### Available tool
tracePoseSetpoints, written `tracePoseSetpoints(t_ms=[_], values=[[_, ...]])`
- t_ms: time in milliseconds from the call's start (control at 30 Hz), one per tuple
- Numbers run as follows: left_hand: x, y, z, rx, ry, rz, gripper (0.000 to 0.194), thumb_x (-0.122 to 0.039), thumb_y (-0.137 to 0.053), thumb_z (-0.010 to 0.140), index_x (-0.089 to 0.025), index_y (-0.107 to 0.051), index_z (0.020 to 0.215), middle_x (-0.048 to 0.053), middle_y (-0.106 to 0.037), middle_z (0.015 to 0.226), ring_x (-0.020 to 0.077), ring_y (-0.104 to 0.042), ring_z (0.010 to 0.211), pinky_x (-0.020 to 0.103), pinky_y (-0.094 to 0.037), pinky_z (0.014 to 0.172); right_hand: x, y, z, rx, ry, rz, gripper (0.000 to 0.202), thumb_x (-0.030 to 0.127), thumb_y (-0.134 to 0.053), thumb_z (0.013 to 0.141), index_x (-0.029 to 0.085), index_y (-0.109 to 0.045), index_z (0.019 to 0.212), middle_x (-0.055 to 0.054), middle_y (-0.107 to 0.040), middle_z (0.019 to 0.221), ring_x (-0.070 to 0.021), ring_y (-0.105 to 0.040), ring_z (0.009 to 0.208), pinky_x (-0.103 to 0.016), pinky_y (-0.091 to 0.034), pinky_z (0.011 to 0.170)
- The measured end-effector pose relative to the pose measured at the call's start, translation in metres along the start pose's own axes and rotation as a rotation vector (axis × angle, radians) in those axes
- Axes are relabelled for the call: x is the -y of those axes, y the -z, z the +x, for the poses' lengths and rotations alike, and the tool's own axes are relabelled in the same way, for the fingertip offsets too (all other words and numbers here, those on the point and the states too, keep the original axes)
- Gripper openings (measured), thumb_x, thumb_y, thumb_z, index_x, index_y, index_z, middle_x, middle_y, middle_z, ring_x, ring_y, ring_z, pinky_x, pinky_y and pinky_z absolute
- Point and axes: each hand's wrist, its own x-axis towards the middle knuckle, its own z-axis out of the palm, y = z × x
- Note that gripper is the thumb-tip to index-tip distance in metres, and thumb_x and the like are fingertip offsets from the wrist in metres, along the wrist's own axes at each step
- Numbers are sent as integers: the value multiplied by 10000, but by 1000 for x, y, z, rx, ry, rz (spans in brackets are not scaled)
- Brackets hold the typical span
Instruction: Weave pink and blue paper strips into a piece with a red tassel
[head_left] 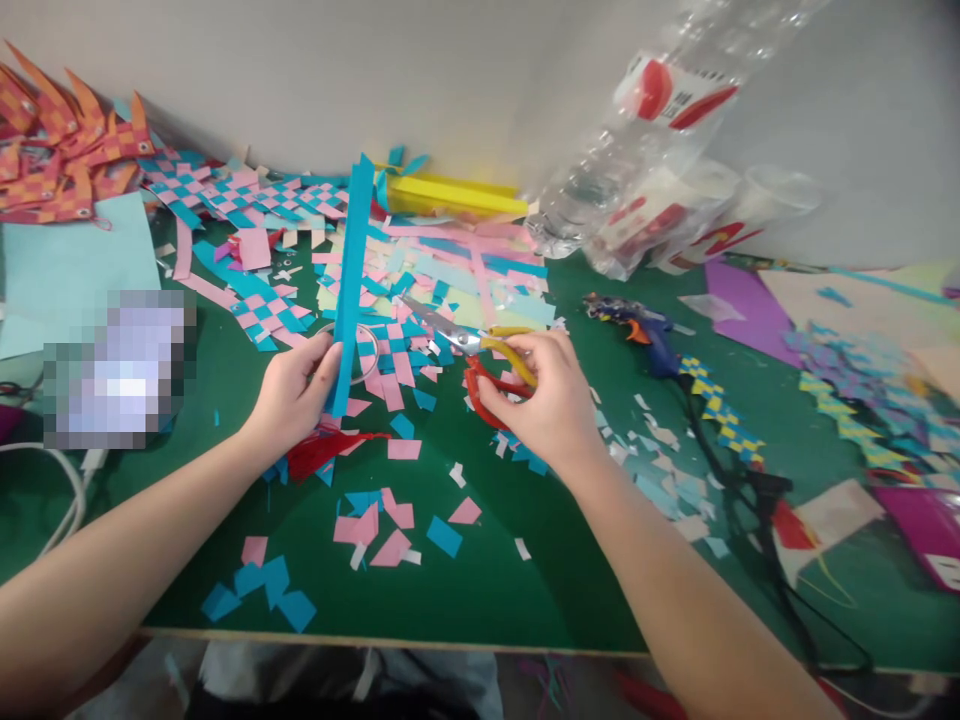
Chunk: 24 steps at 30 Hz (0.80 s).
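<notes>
My left hand (296,392) is closed around blue paper strips (352,270), which stand upright from its grip. Part of a thin ring (369,354) shows behind the strips; whether that hand holds it too I cannot tell. In my right hand (556,400) is a pair of scissors (469,343) with one yellow and one red handle. The blades look parted and point left toward the strips, apart from them. Under both hands lie pink and blue woven paper pieces (262,310) and many cut scraps (403,449). A red tassel (330,450) sits just below my left hand.
Orange woven paper figures (67,150) pile at the far left, near a blurred phone (124,370) on a white cable. A yellow folded strip (450,196) lies against the wall. On the right are plastic bottles (600,160), a glue gun (649,340) and purple paper (750,310).
</notes>
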Motion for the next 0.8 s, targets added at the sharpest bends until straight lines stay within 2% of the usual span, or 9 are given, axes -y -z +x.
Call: tracePoseSetpoints(t_ms=[200,367,500,667,800], values=[[3,-1,-1,-66,27,-99,466,-546,-349,984,-211,-423,668,-16,-488,565,122,-437,489,255,-354,476,4,-8,-6,131,10,117,390,273,-699,729,246,-502,1065,-86,-549,1136,-252,-644,1019,-471,-585,870],[2,0,-1,-92,49,-120,478,-568,-327,988,-214,-434,684,-13,-498,571,129,-448,505,269,-363,502,8,-13,-9,139,20,125,375,277,-693,758,249,-488,1070,-94,-541,1157,-239,-646,984,-439,-604,803],[2,1,-1,-97,65,-142,467,-545,-327,994,-215,-449,687,-6,-523,580,132,-458,509,278,-364,504,12,-12,-11,183,-4,103,505,373,-732,725,234,-444,1115,-126,-506,1185,-259,-633,982,-423,-617,717],[2,0,-1,-92,67,-169,432,-517,-354,990,-217,-438,690,-10,-480,591,134,-452,519,284,-371,507,18,-11,-10,254,13,104,528,370,-719,715,234,-408,1119,-138,-486,1200,-300,-580,1137,-494,-586,891],[3,-1,-1,-130,63,-186,380,-456,-364,996,-217,-444,712,-13,-467,611,128,-443,512,276,-356,482,18,-11,-12,281,33,84,529,362,-695,733,230,-400,1153,-137,-528,1180,-303,-609,1100,-503,-581,882]])
